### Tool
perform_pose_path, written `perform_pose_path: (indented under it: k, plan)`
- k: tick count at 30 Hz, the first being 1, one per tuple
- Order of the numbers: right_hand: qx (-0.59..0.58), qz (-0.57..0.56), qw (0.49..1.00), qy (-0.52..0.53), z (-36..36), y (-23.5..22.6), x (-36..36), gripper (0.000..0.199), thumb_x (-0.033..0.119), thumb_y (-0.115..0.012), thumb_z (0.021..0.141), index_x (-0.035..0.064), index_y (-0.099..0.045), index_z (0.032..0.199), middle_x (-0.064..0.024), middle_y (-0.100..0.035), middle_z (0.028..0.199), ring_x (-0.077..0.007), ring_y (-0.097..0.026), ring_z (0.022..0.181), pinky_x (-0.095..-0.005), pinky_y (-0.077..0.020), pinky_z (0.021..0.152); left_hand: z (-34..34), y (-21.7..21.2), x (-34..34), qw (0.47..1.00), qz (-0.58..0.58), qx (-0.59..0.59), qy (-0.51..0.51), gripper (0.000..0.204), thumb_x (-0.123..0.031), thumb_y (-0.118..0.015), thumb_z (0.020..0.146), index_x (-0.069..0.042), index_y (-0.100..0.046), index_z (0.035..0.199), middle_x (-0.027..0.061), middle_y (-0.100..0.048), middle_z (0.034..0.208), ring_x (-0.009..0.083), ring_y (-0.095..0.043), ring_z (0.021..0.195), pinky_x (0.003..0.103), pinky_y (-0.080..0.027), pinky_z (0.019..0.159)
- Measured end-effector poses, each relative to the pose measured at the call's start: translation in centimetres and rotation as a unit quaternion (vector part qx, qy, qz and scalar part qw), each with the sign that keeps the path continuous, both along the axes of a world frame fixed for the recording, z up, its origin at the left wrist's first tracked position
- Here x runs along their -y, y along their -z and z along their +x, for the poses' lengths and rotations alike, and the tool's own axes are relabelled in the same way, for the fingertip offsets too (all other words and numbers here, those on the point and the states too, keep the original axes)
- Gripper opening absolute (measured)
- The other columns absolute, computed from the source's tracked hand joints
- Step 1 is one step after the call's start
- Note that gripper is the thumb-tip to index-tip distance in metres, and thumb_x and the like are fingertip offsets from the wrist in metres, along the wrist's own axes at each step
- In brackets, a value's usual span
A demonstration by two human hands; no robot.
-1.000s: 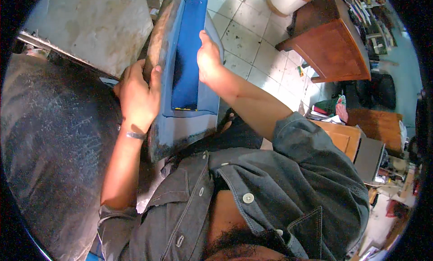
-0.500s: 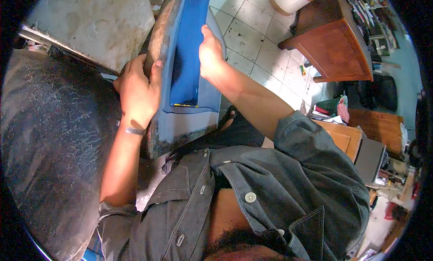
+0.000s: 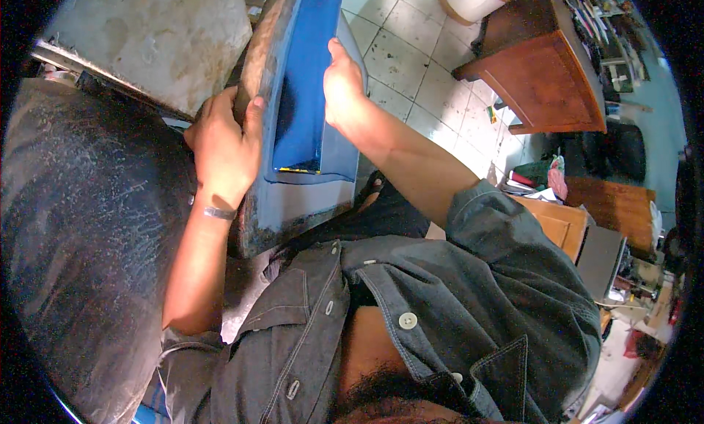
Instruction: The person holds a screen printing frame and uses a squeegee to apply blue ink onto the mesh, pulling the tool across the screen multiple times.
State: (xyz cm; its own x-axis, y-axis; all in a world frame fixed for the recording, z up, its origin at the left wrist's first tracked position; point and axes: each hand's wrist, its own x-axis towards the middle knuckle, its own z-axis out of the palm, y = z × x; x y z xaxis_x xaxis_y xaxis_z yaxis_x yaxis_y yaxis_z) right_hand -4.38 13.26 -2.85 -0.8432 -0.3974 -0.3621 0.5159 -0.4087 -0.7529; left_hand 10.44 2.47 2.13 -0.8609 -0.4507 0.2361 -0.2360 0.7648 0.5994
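Observation:
A screen printing frame [image 3: 312, 198] with a worn wooden edge slants away from my body. Its surface is greyish, with a long glossy blue strip [image 3: 303, 94] down the middle and a bit of yellow at the strip's near end. On the frame's left edge my left hand [image 3: 224, 149] is closed, its thumb on top and its fingertips partly out of sight. My right hand [image 3: 345, 90] grips the right side, thumb pointing away from me along the blue strip. The fingers of that hand are hidden behind the frame.
At the upper left is a stained pale board [image 3: 158, 46], beside a large dark scuffed surface [image 3: 88, 226]. White floor tiles [image 3: 403, 65] lie beyond the frame. To the right stand a brown wooden desk [image 3: 539, 79], a white cylindrical container [image 3: 475, 0] and a black chair [image 3: 616, 149].
The frame has shifted very slightly to the left, and its far end sits a touch differently. Both hands keep the same hold in nearly the same place.

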Motion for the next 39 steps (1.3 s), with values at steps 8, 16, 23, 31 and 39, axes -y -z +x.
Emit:
perform_pose_path:
  k: [8, 16, 23, 31, 39]
  plan:
    - [0.012, -0.020, 0.999, 0.024, -0.4, 0.6, 0.3, 0.040, 0.036, -0.039, 0.097, 0.0016, -0.057, 0.110, -0.0120, -0.063, 0.104, -0.0260, -0.060, 0.092, -0.0430, -0.0467, 0.088, 0.0, -0.1, -0.1, 1.000, -0.008, -0.003, -0.007, 0.039, -0.028, -0.054, 0.091, 0.005, -0.056, 0.111, 0.0253, -0.060, 0.105, 0.0395, -0.057, 0.099, 0.042, -0.044, 0.087]
    - [0.025, -0.035, 0.999, 0.008, -0.4, 0.2, 0.3, 0.041, 0.038, -0.038, 0.097, 0.0043, -0.056, 0.110, -0.0102, -0.064, 0.103, -0.0251, -0.061, 0.091, -0.0428, -0.0473, 0.087, -0.2, 0.8, 0.1, 0.999, -0.023, -0.035, -0.022, 0.036, -0.028, -0.058, 0.087, 0.002, -0.059, 0.107, 0.0215, -0.062, 0.098, 0.0378, -0.059, 0.093, 0.045, -0.042, 0.083]
    - [0.032, -0.047, 0.998, 0.001, -0.4, 0.1, 0.2, 0.042, 0.039, -0.037, 0.097, 0.0040, -0.056, 0.111, -0.0103, -0.063, 0.104, -0.0257, -0.061, 0.092, -0.0430, -0.0471, 0.088, -0.2, 0.6, 0.0, 0.999, -0.033, -0.031, -0.024, 0.038, -0.029, -0.057, 0.088, 0.003, -0.058, 0.108, 0.0223, -0.062, 0.100, 0.0383, -0.058, 0.094, 0.045, -0.042, 0.083]
    - [0.032, -0.028, 0.999, 0.009, -0.1, -0.8, 0.1, 0.042, 0.038, -0.037, 0.097, 0.0039, -0.056, 0.112, -0.0108, -0.064, 0.105, -0.0255, -0.062, 0.093, -0.0426, -0.0474, 0.088, -0.2, 0.6, 0.1, 0.999, -0.029, -0.026, -0.021, 0.038, -0.029, -0.057, 0.088, 0.004, -0.058, 0.108, 0.0227, -0.061, 0.102, 0.0381, -0.058, 0.096, 0.045, -0.041, 0.084]
    - [0.029, -0.033, 0.999, 0.003, -0.6, 0.3, 0.2, 0.042, 0.037, -0.036, 0.097, 0.0037, -0.057, 0.113, -0.0106, -0.064, 0.104, -0.0250, -0.062, 0.093, -0.0418, -0.0475, 0.088, -0.1, -0.1, -0.1, 0.999, -0.031, -0.007, -0.015, 0.039, -0.030, -0.053, 0.091, 0.005, -0.057, 0.110, 0.0258, -0.060, 0.104, 0.0400, -0.058, 0.097, 0.042, -0.046, 0.085]
